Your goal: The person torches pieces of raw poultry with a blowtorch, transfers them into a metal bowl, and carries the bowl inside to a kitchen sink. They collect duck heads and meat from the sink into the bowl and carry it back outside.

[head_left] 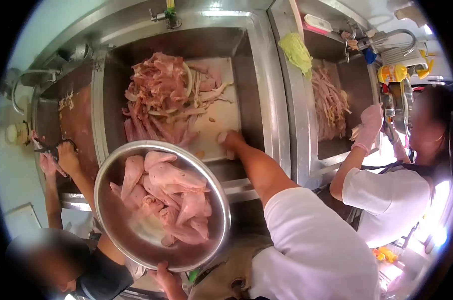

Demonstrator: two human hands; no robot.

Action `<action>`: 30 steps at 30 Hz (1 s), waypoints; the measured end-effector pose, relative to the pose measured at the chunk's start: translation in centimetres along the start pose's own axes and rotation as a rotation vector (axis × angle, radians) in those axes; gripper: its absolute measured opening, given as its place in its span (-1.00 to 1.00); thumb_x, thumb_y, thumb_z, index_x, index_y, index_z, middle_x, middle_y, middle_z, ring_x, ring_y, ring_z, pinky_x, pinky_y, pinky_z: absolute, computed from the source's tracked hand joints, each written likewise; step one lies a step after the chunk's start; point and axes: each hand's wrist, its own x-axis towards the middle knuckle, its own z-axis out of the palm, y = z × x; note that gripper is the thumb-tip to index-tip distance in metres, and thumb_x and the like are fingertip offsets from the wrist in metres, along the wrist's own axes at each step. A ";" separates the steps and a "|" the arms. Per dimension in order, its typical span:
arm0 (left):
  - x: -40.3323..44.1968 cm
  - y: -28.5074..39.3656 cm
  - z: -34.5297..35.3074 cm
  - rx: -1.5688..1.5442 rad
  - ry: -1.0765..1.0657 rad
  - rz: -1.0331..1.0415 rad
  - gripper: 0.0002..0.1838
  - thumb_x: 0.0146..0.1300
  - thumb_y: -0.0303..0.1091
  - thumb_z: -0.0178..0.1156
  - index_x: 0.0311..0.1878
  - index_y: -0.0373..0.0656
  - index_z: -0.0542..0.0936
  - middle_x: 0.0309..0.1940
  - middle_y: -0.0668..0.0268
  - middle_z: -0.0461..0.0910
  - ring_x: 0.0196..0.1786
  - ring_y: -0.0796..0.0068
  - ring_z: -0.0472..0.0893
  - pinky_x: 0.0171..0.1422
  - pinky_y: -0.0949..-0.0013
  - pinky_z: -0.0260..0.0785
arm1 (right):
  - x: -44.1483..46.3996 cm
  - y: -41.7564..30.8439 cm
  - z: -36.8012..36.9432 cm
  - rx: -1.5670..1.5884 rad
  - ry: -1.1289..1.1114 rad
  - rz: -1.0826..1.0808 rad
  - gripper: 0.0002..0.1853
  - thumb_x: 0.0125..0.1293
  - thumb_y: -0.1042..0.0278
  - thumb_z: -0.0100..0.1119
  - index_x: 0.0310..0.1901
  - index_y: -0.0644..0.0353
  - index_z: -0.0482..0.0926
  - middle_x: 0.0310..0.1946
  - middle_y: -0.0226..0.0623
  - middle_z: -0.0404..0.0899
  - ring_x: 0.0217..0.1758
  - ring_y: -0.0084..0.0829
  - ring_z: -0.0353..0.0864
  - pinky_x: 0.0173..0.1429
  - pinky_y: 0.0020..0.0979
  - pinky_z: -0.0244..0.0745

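My left hand (167,281) grips the lower rim of a round metal bowl (222,235), which is tilted in front of the sink. Several raw, pale pink chicken pieces (171,192) lie in it. My right hand (229,141) reaches down into the middle sink (259,90) at the lower right of a white board (221,120). Its fingers look curled; what they hold, if anything, is too small to make out. Left of that hand, a heap of raw chicken carcasses and trimmings (159,85) covers much of the board, with long strips (161,127) below.
At left, another person's hands (66,155) hold dark-handled scissors (51,147) and meat over a side sink (79,130). At right, a gloved co-worker (381,200) stands by a sink with long pale meat strips (329,100). A green cloth (295,52) hangs on the divider below a faucet (401,37).
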 end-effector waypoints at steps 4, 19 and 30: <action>1.2 -0.1 -1.0 0.097 0.017 -0.115 -0.39 -0.02 -0.47 0.15 0.17 -0.27 0.27 -0.01 0.10 0.45 -0.03 0.23 0.50 0.05 0.21 0.42 | -0.3 -1.9 -1.3 0.389 0.200 -0.057 -0.51 -0.02 0.24 0.33 -0.01 0.28 0.57 -0.08 -0.08 0.64 -0.10 -0.27 0.65 -0.04 -0.28 0.56; 2.5 -0.6 -2.0 0.233 0.020 -0.030 -0.60 0.17 -0.34 0.23 0.05 -0.29 0.47 -0.19 -0.06 0.51 -0.22 0.18 0.49 -0.19 0.16 0.36 | -21.5 -19.7 -21.3 0.630 -0.346 -0.819 -0.42 0.03 0.23 0.45 0.08 0.21 0.45 -0.09 -0.19 0.58 0.04 -0.34 0.55 0.11 -0.29 0.47; -0.4 1.6 1.3 0.208 0.101 -0.090 -0.41 0.07 -0.39 0.25 0.16 -0.39 0.33 -0.05 -0.01 0.48 -0.11 0.22 0.50 -0.16 0.21 0.41 | 12.9 -11.6 -15.1 -0.169 0.477 -0.113 -0.40 0.00 0.18 0.40 0.12 0.13 0.50 0.30 0.08 0.15 0.32 0.12 0.18 0.22 -0.02 0.39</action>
